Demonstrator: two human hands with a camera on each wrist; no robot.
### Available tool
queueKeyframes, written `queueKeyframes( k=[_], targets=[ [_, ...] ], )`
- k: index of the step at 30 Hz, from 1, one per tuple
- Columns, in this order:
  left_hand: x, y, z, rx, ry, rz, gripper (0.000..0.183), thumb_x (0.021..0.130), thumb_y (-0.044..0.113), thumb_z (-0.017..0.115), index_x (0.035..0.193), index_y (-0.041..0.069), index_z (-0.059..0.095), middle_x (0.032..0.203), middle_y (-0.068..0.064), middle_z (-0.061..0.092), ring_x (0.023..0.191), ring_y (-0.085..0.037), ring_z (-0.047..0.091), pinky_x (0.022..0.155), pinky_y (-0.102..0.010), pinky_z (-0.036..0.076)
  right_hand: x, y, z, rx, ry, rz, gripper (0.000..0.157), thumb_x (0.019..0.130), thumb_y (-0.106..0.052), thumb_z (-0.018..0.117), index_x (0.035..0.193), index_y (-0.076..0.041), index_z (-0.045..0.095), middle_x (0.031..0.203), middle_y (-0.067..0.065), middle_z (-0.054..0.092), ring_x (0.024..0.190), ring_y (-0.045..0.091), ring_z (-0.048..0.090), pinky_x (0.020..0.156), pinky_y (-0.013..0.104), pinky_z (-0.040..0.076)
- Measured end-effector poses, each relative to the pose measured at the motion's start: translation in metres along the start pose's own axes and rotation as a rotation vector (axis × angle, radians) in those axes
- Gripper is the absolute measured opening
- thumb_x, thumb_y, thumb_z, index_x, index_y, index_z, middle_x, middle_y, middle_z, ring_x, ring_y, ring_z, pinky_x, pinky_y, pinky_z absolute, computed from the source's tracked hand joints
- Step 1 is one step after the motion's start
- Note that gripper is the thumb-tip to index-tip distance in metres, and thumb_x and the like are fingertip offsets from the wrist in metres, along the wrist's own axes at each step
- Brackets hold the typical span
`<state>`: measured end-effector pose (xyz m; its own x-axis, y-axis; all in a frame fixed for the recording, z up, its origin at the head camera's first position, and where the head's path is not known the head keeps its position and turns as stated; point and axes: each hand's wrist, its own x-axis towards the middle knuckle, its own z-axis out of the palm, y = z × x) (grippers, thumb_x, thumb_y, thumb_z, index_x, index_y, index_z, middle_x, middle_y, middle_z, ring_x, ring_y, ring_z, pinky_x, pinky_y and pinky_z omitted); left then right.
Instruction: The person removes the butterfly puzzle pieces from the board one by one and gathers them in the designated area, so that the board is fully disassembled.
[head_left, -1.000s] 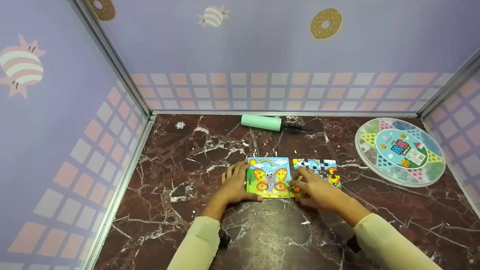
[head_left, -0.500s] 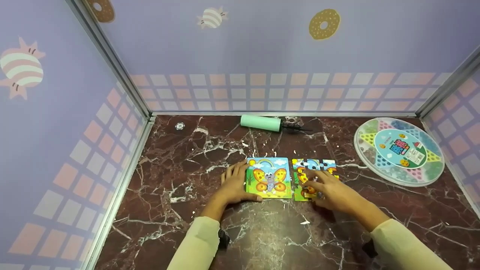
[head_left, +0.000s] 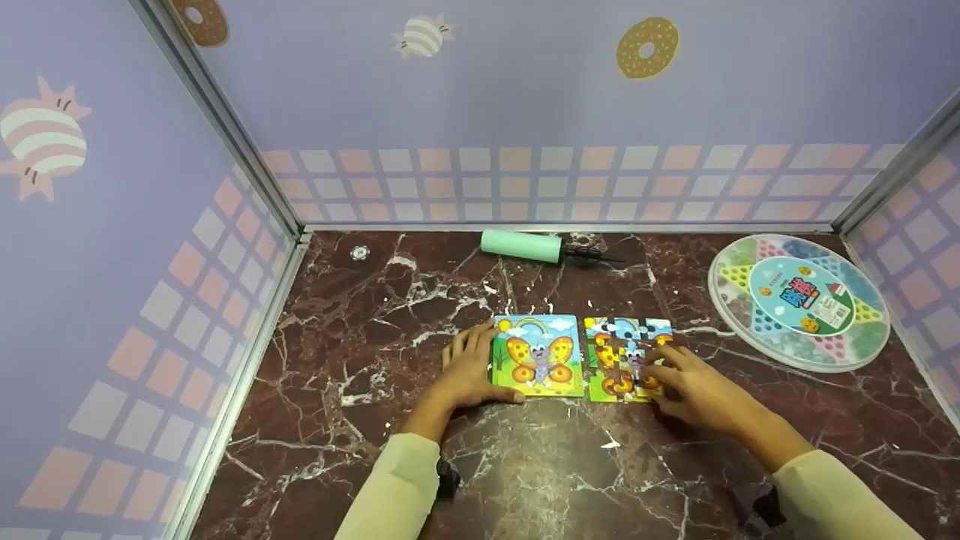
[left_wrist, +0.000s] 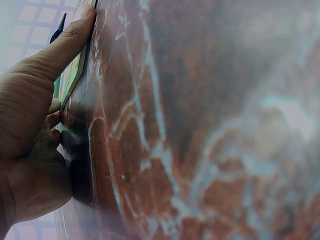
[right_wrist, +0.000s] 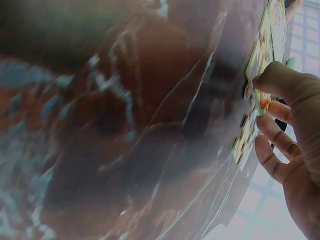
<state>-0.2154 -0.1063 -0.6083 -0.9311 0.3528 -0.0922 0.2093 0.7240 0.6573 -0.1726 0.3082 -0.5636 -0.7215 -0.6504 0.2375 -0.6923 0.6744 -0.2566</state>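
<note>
A square butterfly picture board (head_left: 536, 352) lies flat on the table. My left hand (head_left: 466, 375) rests against its left side, thumb (left_wrist: 75, 32) stretched along the near edge. Just right of the board is a butterfly jigsaw puzzle (head_left: 619, 386), its pieces fitted together on the left, with gaps and loose-looking pieces toward the right. My right hand (head_left: 694, 386) is at the puzzle's lower right. Its thumb and finger pinch a small puzzle piece (right_wrist: 262, 101) tilted up, as the right wrist view shows. That hand hides the puzzle's right edge.
A mint-green hand pump (head_left: 523, 246) with a black end lies near the back wall. At the right stands a round clear Chinese checkers box (head_left: 862, 341). A small round chip (head_left: 360, 253) lies at the back left. Patterned walls enclose the marble-look table (head_left: 360, 450).
My right hand has moved right, from the puzzle's lower left corner to its lower right, uncovering the left and middle pieces. The left hand and the picture board stay put.
</note>
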Motion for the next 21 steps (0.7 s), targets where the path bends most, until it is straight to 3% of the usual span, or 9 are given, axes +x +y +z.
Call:
queueKeyframes(
  k=[10,21],
  targets=[
    [0.0,0.001,0.001,-0.009,-0.007,-0.007,0.133,0.066,0.058,0.103,0.171,0.014,0.035,0.184,-0.006,0.023,0.168,-0.04,0.016,0.134,-0.071,0.01,-0.023,0.015,-0.002,-0.027,0.094,-0.084,0.049,0.07,0.002,0.096,0.117,-0.007,0.082,0.123,0.015,0.07,0.105,0.029,0.07,0.082,0.043,0.065],
    [0.002,-0.003,0.004,0.02,0.011,-0.01,0.133,0.065,0.059,0.103,0.171,0.013,0.036,0.184,-0.005,0.024,0.167,-0.039,0.018,0.134,-0.071,0.011,-0.037,0.024,0.0,-0.016,0.14,-0.106,0.045,0.066,0.002,0.097,0.107,-0.011,0.086,0.121,0.016,0.068,0.105,0.033,0.069,0.082,0.049,0.064]
  ],
)
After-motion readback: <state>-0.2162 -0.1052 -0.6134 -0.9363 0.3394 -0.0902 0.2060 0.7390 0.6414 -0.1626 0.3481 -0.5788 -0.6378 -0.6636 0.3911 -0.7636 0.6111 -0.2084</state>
